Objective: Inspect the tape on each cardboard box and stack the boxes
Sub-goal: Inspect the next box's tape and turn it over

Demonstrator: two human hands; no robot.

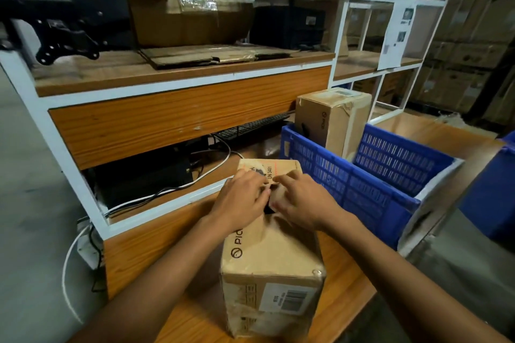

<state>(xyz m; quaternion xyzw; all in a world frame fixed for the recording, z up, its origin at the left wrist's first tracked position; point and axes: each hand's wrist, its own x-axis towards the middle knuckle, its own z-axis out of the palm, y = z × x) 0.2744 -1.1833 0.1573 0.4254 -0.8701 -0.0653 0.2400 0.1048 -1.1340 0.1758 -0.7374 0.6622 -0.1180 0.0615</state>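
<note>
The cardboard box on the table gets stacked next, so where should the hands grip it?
Take the cardboard box by its two long side faces, coming in from left and right: it lies lengthwise front to back, and both sides look flat.

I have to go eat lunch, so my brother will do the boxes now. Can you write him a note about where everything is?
Hands: left hand and right hand are on top of the near box, fingertips at its middle seam. I cannot tell whether they pinch the tape.
Things: the near box lies on the wooden table. The second box stands in the blue crate.
Done: nothing is stacked.
Left: finish this tape check, check the second box, stack both.
</note>
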